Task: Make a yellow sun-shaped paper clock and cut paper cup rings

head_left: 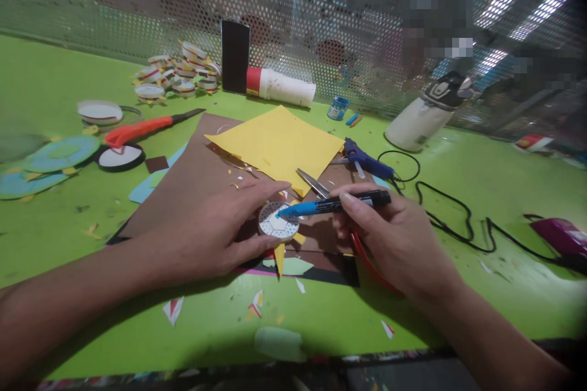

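Observation:
My left hand (215, 226) lies over a brown sheet (183, 189), its thumb and forefinger holding a small white round disc (277, 223) with yellow points around its edge. My right hand (389, 238) grips a blue marker (334, 203), whose tip touches the top of the disc. A yellow paper sheet (279, 143) lies just behind. Scissors (314, 183) with red handles lie partly under my right hand.
A blue glue gun (367, 162) with a black cord (458, 220) lies to the right. An orange-handled knife (147, 127), round paper discs (59, 156), a pile of small rings (178, 76), a black phone (235, 56), a white tube (282, 87) and a white bottle (422, 116) lie behind. Mesh fence at the back.

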### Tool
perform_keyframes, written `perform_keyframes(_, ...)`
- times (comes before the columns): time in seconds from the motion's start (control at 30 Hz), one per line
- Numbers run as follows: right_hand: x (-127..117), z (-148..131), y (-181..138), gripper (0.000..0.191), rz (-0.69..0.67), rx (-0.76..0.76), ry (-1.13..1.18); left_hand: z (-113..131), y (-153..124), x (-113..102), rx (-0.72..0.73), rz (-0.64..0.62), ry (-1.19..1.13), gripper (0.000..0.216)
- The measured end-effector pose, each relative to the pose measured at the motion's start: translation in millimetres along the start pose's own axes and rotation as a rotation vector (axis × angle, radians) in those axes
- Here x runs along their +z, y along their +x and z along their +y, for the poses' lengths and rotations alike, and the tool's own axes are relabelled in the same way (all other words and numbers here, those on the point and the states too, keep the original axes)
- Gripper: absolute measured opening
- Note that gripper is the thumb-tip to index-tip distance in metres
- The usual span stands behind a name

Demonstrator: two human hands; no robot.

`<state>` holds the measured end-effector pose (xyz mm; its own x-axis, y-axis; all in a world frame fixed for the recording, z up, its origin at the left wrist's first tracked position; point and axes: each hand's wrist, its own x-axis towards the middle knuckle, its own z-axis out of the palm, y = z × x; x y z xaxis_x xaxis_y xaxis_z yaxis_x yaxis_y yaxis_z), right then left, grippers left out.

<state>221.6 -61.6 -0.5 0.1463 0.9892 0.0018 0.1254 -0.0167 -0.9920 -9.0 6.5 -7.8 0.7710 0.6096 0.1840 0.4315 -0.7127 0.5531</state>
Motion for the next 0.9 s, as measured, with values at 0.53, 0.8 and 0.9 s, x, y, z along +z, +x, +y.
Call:
perform_keyframes(0.53,0.4,-2.6,-1.0,0.017,0.003,-0.029,0.013,-1.4,0.2,0.1,-0.002,-0.014,0.003,0.051)
perform_keyframes(0.8,-0.4,-2.1,-2.1,0.022,-0.006,0.01,-0.009,0.2,0.7,-0.5,-0.003,-0.005,0.003,0.052)
perform_keyframes(0.9,0.6,-1.4,-2.0,0.022,-0.024,0.027,0.028,-0.4,0.3,-0.2,-0.006,-0.004,-0.008,0.053)
